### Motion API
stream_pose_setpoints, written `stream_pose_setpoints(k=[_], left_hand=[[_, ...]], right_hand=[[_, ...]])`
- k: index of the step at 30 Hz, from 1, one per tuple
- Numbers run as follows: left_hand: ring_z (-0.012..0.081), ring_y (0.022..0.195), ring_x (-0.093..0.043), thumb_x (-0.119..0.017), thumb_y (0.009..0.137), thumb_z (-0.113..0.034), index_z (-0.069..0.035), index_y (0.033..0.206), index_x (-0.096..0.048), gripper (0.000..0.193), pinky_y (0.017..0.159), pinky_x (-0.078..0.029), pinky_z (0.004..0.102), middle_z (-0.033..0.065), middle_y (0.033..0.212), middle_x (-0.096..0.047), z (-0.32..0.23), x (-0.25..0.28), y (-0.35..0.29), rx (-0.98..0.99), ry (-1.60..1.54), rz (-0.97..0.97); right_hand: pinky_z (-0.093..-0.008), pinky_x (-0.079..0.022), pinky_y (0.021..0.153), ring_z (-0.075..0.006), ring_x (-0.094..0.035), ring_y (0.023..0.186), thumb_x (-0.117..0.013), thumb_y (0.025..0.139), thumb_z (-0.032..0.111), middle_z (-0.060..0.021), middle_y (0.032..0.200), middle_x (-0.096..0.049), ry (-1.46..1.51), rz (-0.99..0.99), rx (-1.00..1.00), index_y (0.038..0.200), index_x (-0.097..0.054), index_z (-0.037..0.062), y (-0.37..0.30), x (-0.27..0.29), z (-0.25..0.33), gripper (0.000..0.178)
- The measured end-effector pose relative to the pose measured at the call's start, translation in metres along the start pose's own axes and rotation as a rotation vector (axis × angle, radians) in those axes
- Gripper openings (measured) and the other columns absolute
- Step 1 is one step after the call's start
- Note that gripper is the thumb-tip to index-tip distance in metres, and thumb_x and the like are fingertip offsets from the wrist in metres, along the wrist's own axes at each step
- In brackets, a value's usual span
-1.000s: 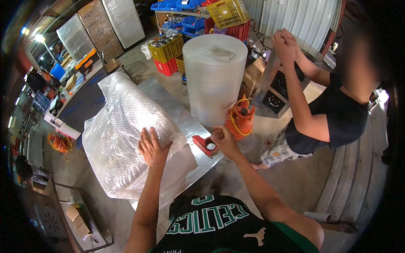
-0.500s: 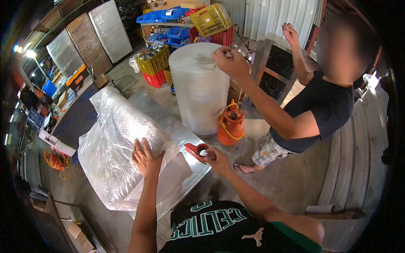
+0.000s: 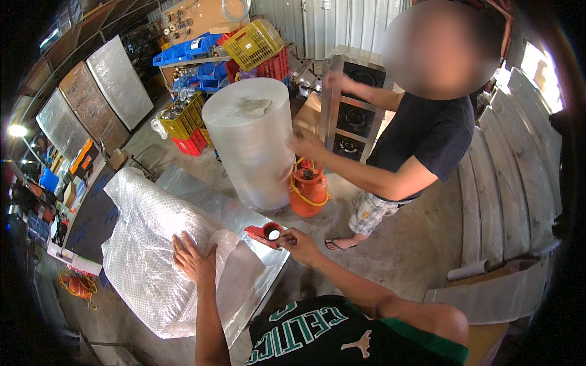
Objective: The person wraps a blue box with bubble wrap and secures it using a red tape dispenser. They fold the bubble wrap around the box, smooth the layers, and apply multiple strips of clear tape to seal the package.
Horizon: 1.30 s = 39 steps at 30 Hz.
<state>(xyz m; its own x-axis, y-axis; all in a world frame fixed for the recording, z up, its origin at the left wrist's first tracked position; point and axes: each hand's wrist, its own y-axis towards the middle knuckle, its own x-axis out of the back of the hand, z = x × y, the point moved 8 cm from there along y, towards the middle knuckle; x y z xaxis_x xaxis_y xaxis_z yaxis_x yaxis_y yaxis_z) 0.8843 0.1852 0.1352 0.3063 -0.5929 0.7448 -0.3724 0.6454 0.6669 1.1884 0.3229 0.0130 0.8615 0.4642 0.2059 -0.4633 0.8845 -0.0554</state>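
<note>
A sheet of clear bubble wrap (image 3: 159,244) covers a bulky form on a shiny metal sheet (image 3: 259,256); what lies beneath is hard to make out. My left hand (image 3: 195,259) rests on the wrap with its fingers spread. Just to the right is a red tape dispenser (image 3: 261,235), its round opening facing up. My right hand (image 3: 300,246) is closed in a pinch at the dispenser's right edge. Behind them stands a tall roll of bubble wrap (image 3: 247,146). A co-worker's hand (image 3: 307,146) is beside this roll, blurred by motion.
An orange gas cylinder (image 3: 308,194) stands beside the roll, near the co-worker's sandalled foot (image 3: 342,243). Behind is a metal burner unit (image 3: 354,116). Yellow crates (image 3: 253,46) and blue bins (image 3: 183,53) fill a rack. Long curved panels (image 3: 506,201) line the right side.
The view has shifted, with the scene's nearer things lower and further left. The co-worker's arms have come down, one hand now beside the roll. My hands keep their places on wrap and dispenser.
</note>
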Motion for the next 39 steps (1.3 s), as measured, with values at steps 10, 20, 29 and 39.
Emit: stream_pose_setpoints(k=[10, 20, 29, 39], left_hand=[[0.0409, 0.151, -0.034, -0.097, 0.065, -0.047, -0.014, 0.167, -0.022, 0.131, 0.121, -0.028, 0.0579, 0.0209, 0.170, -0.026, 0.001, -0.002, -0.001, 0.043, -0.042, 0.036], [0.0384, 0.137, -0.051, -0.089, 0.083, -0.030, -0.008, 0.149, -0.054, 0.077, 0.109, -0.045, 0.0504, 0.0250, 0.150, -0.049, -0.056, 0.094, 0.020, 0.166, -0.493, -0.050], [0.0116, 0.079, -0.065, -0.069, 0.100, -0.004, -0.002, 0.110, -0.072, 0.011, 0.072, -0.054, 0.0292, 0.0030, 0.092, -0.070, -0.059, 0.097, 0.044, 0.425, -1.576, 0.294], [0.0141, 0.089, -0.063, -0.070, 0.098, -0.002, -0.001, 0.108, -0.069, 0.009, 0.077, -0.053, 0.0298, 0.0039, 0.100, -0.069, 0.085, 0.220, 0.090, 0.176, -0.745, -0.103]], right_hand=[[-0.0304, -0.059, 0.077, -0.0137, -0.071, 0.087, -0.074, 0.094, 0.011, -0.0055, 0.100, -0.071, 0.233, -0.144, -0.009, 0.130, -0.060, 0.0017, 0.003, 0.008, 0.006, 0.040], [-0.0338, -0.058, 0.093, -0.0168, -0.066, 0.104, -0.071, 0.092, -0.002, -0.0051, 0.122, -0.062, 0.862, -0.026, 0.078, 0.128, -0.055, 0.0080, 0.000, 0.012, 0.122, 0.041], [-0.0301, -0.058, 0.077, -0.0181, -0.070, 0.087, -0.070, 0.093, 0.000, -0.0085, 0.108, -0.068, 0.734, -0.018, 0.131, 0.108, -0.063, 0.0045, 0.017, 0.049, 0.151, 0.017], [-0.0394, -0.056, 0.083, -0.0256, -0.067, 0.096, -0.079, 0.078, 0.003, -0.0087, 0.106, -0.068, -0.507, -0.524, 0.794, 0.093, -0.069, 0.0058, -0.010, 0.220, 0.256, 0.017]])
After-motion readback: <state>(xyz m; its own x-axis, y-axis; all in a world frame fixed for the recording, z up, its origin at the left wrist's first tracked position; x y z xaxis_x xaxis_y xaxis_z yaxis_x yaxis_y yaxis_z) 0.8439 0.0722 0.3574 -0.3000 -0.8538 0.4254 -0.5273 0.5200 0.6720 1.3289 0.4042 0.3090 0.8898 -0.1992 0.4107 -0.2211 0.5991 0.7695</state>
